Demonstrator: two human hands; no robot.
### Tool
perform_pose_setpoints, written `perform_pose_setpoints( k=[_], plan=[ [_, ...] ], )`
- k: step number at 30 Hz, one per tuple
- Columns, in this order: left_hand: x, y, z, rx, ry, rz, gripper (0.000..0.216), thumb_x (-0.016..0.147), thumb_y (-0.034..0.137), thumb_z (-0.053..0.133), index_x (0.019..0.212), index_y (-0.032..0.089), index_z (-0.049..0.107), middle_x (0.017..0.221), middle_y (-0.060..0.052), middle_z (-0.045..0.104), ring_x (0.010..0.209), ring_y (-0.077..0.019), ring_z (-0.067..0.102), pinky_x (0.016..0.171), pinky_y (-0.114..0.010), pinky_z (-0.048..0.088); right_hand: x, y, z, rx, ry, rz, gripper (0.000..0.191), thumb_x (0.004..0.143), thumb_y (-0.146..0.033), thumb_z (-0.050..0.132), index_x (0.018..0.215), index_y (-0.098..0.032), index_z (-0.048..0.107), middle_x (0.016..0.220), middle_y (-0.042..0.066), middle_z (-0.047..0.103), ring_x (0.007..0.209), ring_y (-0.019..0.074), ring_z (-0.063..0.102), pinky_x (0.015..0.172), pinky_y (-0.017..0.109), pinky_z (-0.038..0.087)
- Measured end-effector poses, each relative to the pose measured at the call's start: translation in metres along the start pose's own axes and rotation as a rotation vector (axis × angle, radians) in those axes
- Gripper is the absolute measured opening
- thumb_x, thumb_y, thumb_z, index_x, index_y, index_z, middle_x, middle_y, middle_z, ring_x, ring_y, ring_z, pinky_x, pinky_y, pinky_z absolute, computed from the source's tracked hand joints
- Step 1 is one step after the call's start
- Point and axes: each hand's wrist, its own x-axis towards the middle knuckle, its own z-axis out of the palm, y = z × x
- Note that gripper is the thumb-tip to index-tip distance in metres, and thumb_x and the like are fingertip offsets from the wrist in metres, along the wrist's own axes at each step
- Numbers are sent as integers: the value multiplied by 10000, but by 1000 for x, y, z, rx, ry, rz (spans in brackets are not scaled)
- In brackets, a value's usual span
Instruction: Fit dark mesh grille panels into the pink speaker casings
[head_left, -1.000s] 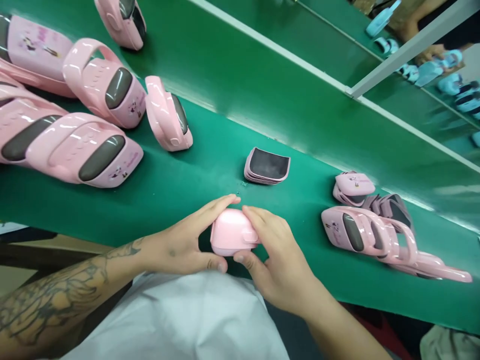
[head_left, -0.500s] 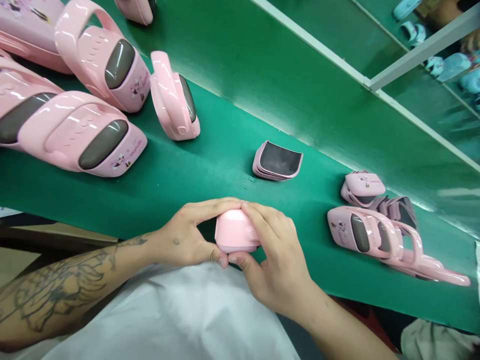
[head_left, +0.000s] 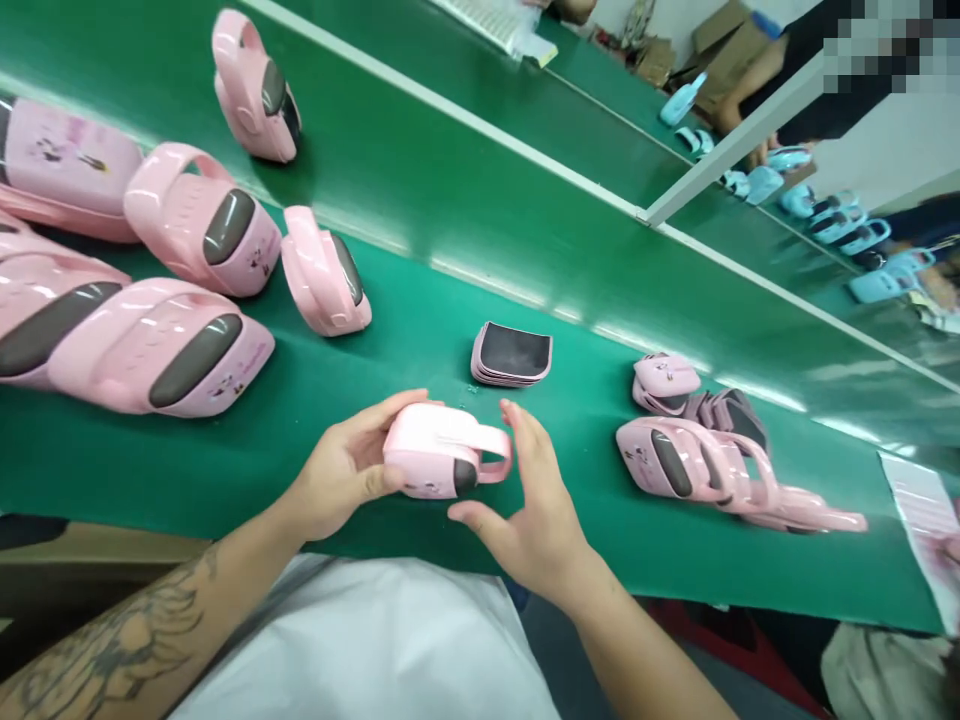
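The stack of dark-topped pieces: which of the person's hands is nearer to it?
Right. In the view, the right hand is just below the stack; the left hand, holding the pink item, is farther away, below and to the left.

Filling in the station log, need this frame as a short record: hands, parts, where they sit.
left hand: holding a pink handled housing
right hand: open at the handle end; contact unclear
center: stack of curved panels, dark face up, on green bench
bench left: several pink housings with dark windows
bench right: more pink housings, printed pink panels behind
far side: light-blue parts
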Motion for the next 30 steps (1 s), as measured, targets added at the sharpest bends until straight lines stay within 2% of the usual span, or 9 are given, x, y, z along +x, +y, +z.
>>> perform_pose_setpoints(
  k=[3, 6, 9, 14, 19, 21, 24, 27, 30],
  plan=[
    [5, 2, 6, -178, 107, 8, 627, 889, 472, 900, 1455, 244, 756, 1540, -180, 713, 1428, -421, 668, 1125, -490, 593, -2, -2, 17, 165, 61, 105, 1025, 953, -552, 826, 1755, -317, 233, 1626, 192, 561, 1461, 388, 616, 1155, 606, 585],
    [12, 2, 22, -306, 243, -46, 567, 940, 520, 837, 1417, 223, 760, 1518, -161, 731, 1451, -398, 650, 1211, -535, 524, 5, -17, 28, 205, 183, 65, 941, 973, -508, 802, 1733, -318, 281, 1564, 184, 580, 1420, 391, 621, 1142, 621, 585],
    [19, -2, 38, -376, 357, -106, 612, 975, 631, 767, 1439, 237, 706, 1456, -126, 769, 1405, -352, 686, 1217, -515, 523, 14, -36, 26, 144, 209, 4, 921, 996, -444, 763, 1748, -296, 252, 1569, 208, 545, 1435, 410, 577, 1142, 648, 569],
    [20, -7, 51, -480, 268, -98, 754, 864, 763, 809, 1402, 251, 678, 1425, -123, 774, 1243, -373, 770, 1062, -527, 622, 18, -55, 17, 63, 214, -94, 846, 997, -368, 718, 1732, -231, 323, 1515, 214, 582, 1357, 402, 608, 1084, 619, 595],
    [42, 2, 60, -369, 242, -149, 817, 779, 813, 851, 1302, 197, 726, 1233, -142, 830, 1201, -396, 779, 1028, -481, 626, 36, -54, 4, 72, 338, -84, 454, 963, -326, 732, 1400, -205, 717, 1365, 165, 699, 1222, 321, 687, 1008, 481, 618],
    [62, 10, 68, -291, 240, -156, 831, 825, 859, 769, 1310, 185, 731, 1261, -158, 818, 1255, -396, 752, 1029, -466, 623, 60, -43, -10, 117, 393, 15, 266, 964, -365, 713, 1168, -230, 815, 1247, 115, 768, 1131, 285, 730, 969, 430, 614],
    [82, 24, 83, -46, 158, -111, 771, 905, 794, 740, 1434, 236, 681, 1424, -148, 754, 1295, -368, 728, 1001, -452, 633, 115, -11, -46, 153, 483, 277, 306, 994, -457, 637, 1002, -224, 834, 1110, 63, 824, 1017, 249, 772, 887, 369, 608],
    [73, 44, 89, 357, 78, 4, 644, 933, 646, 783, 1451, 277, 683, 1347, -140, 780, 1169, -345, 773, 916, -441, 654, 175, 36, -85, 83, 587, 342, 420, 1042, -508, 592, 983, -158, 816, 984, 75, 817, 919, 247, 765, 809, 364, 607],
    [65, 77, 75, 709, 8, 256, 468, 956, 520, 751, 1372, 307, 751, 1447, -121, 739, 1217, -338, 758, 1025, -458, 639, 221, 80, -101, 12, 618, 337, 343, 1016, -478, 740, 975, -140, 783, 989, 58, 790, 952, 241, 756, 869, 393, 630]
  ],
)
